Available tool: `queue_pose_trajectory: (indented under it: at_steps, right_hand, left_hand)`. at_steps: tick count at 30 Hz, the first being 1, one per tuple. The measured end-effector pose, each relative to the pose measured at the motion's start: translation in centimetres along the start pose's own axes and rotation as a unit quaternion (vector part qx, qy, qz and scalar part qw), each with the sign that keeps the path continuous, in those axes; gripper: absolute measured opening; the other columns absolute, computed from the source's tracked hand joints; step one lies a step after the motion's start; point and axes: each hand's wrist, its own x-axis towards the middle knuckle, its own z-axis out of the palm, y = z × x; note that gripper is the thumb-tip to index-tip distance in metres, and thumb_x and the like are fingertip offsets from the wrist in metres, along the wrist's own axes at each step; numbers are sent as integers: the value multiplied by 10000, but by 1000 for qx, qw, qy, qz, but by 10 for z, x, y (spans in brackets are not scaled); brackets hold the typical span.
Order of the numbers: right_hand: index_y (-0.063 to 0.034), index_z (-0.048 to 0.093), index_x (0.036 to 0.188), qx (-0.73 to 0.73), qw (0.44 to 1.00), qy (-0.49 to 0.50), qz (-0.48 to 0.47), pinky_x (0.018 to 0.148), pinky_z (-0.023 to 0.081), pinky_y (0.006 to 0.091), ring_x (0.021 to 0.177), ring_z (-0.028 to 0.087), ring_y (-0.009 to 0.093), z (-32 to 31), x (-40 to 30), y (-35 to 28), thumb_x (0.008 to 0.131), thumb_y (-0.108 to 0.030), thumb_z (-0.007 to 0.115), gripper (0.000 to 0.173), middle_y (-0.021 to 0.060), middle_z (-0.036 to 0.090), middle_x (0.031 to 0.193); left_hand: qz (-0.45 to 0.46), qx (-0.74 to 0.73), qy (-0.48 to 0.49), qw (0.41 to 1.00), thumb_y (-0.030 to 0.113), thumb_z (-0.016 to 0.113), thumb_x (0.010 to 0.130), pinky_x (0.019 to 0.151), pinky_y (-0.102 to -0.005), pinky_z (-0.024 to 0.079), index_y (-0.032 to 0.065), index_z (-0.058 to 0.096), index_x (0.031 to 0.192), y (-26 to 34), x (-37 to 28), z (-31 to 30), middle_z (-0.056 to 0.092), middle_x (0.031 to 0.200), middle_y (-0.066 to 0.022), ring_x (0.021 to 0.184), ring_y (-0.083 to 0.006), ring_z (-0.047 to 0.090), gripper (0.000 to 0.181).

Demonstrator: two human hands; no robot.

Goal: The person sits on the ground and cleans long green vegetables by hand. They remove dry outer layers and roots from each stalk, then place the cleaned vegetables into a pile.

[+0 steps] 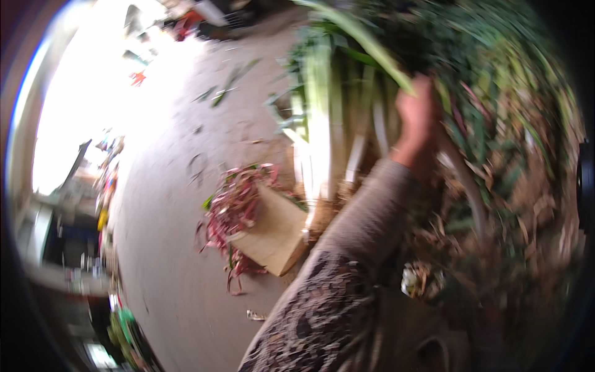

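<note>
My left hand [417, 123], in a brown knitted sleeve with a dark textured patch, reaches in from the bottom and is blurred by motion. Its fingers close around a long leek-like stalk [467, 188]. The green leaf [367, 39] of this stalk runs from the hand to the top edge. Left of the hand are several leeks [318, 116] side by side, white shanks below green tops, with soil-brown roots near my forearm. My right hand is out of view.
Pink strips [237, 204] lie on the grey floor [176, 260] under a beige block [274, 230]. A heap of leeks and dry leaves [506, 139] fills the right side. Loose green leaf pieces [230, 83] lie farther off. Blurred clutter [109, 172] lines the bright left side.
</note>
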Motion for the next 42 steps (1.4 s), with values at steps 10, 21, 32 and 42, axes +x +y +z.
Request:
queue_pose_trajectory:
  at_steps: [10, 21, 32, 42]
  right_hand:
    - [0, 338, 1216, 207, 949, 217, -96, 911, 367, 378, 1108, 411, 309, -115, 60, -162, 707, -57, 630, 590, 189, 411, 1193]
    - [-1, 334, 1235, 284, 925, 172, -188, 582, 460, 310, 641, 590, 245, -123, 95, -243, 847, -209, 497, 469, 154, 588, 744]
    - [-13, 511, 991, 474, 864, 167, -27, 577, 406, 275, 581, 453, 107, -96, 112, -218, 919, -280, 330, 331, 37, 489, 641]
    - [-70, 446, 792, 850, 436, 279, 97, 527, 438, 313, 537, 472, 129, -128, 122, -209, 912, -351, 316, 332, 7, 435, 608]
  left_hand:
    - [-128, -73, -89, 985, 274, 536, 789, 443, -261, 288, 115, 378, 639, 31, -27, 7, 305, 537, 19, 467, -104, 294, 269]
    - [-310, -205, -328, 868, 228, 499, 789, 403, -225, 244, 91, 449, 610, 17, -53, 27, 289, 499, 31, 414, -82, 275, 231]
    - [-266, -148, -404, 863, 300, 445, 788, 464, -261, 321, 79, 509, 760, 20, -77, 45, 353, 536, -11, 449, -141, 337, 232]
    - [-357, 128, -262, 887, 177, 428, 875, 744, -373, 464, -20, 457, 892, -33, -103, 47, 520, 851, -126, 776, -222, 517, 200]
